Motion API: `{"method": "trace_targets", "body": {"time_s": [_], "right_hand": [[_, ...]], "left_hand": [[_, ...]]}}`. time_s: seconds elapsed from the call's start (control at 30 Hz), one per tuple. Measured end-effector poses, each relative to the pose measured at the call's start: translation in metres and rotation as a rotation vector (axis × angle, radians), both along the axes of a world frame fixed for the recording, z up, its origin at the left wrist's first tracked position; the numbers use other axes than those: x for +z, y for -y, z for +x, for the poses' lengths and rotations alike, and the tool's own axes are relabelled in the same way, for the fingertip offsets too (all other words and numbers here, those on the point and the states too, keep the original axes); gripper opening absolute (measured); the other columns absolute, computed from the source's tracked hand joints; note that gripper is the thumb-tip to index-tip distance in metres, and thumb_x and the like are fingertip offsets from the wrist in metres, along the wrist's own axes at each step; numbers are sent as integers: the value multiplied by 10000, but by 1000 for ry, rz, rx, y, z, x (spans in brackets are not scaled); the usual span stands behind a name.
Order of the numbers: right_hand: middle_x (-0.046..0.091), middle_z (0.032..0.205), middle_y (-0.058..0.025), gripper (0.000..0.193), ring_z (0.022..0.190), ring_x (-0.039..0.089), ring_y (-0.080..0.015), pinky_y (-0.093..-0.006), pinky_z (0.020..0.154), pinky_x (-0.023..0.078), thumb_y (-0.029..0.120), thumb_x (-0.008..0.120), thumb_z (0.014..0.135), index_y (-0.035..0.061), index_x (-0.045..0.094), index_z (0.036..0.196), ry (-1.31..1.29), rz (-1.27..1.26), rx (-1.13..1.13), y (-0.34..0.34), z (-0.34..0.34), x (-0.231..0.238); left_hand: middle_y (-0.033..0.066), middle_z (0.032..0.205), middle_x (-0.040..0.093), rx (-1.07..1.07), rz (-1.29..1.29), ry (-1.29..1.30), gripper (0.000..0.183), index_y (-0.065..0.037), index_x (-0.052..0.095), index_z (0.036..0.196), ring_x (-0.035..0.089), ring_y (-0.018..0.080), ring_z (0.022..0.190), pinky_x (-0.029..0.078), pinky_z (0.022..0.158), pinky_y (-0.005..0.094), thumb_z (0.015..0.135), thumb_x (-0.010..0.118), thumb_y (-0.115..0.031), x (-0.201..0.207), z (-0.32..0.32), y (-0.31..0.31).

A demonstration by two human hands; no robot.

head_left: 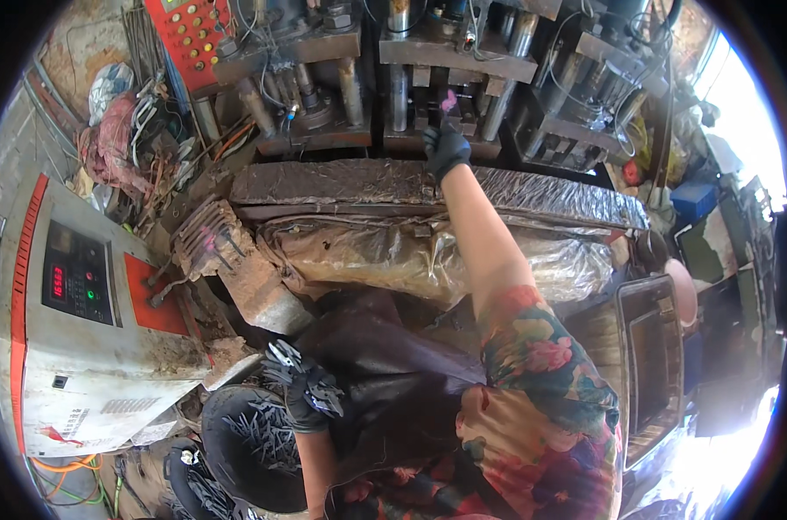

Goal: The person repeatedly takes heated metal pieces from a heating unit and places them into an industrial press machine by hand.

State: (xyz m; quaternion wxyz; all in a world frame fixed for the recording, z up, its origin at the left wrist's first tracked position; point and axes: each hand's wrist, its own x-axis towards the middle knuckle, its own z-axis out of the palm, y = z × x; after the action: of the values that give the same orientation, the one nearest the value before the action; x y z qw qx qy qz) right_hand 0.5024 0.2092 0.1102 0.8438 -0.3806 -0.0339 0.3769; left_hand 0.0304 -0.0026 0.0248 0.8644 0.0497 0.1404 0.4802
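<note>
My right hand (448,152), in a dark glove, reaches forward to the lower part of the middle press (458,56). Its fingers are closed, and what they grip is too small to make out. Just beyond them a pink-glowing piece (449,101) stands out among the dark blocks of the press. By my lap, my left hand (311,394), also gloved, is closed around several grey metal pieces (324,399). Below and to the left of it sits a black tub (224,468) filled with similar slim grey pieces (267,433).
To the left stands a white-and-red control cabinet (133,364) with a lit display. Near it is a rusty metal rack (211,238) with a faint glow between its bars. A foil-covered ledge (341,182) runs before the presses. A brown tray (653,364) lies at right.
</note>
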Motion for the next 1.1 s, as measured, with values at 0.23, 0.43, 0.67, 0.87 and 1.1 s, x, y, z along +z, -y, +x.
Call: {"method": "trace_targets", "body": {"time_s": [0.23, 0.43, 0.67, 0.87, 1.1], "right_hand": [[615, 714, -75, 305, 569, 560, -145, -248, 481, 453, 255, 410, 977, 17, 590, 915, 367, -253, 353, 162, -55, 15], [663, 800, -160, 409, 737, 648, -316, -430, 650, 497, 414, 422, 920, 81, 612, 1063, 1923, -951, 630, 229, -71, -11], [677, 837, -116, 399, 727, 655, -303, -414, 658, 508, 420, 431, 925, 103, 610, 1089, 1777, -945, 684, 236, -72, -1], [647, 799, -80, 382, 651, 628, -156, -274, 528, 486, 394, 511, 927, 47, 602, 1057, 541, -440, 433, 247, 7, 26], [616, 735, -95, 515, 575, 573, -181, -261, 506, 477, 519, 511, 896, 18, 585, 994, 86, -44, 33, 232, 215, -4]], "left_hand": [[3, 882, 510, 19, 33, -12, 310, -98, 480, 1115, 481, 94, 706, 434, 643, 287, 832, 596, -51, -16, -12, -2], [4, 909, 524, 9, 88, -33, 326, -110, 477, 1136, 486, 96, 700, 446, 644, 293, 839, 602, -58, -20, 1, -6], [15, 742, 500, -19, 91, -123, 192, -90, 484, 1033, 513, 178, 715, 470, 644, 310, 862, 566, -119, -35, -3, -10], [13, 765, 518, -115, 106, -209, 164, -114, 492, 1037, 557, 209, 748, 501, 638, 348, 900, 553, -180, -30, -3, -6], [30, 801, 533, -155, 125, -220, 252, -99, 498, 1126, 581, 244, 833, 522, 674, 387, 908, 547, -217, -21, 10, -8]]}}
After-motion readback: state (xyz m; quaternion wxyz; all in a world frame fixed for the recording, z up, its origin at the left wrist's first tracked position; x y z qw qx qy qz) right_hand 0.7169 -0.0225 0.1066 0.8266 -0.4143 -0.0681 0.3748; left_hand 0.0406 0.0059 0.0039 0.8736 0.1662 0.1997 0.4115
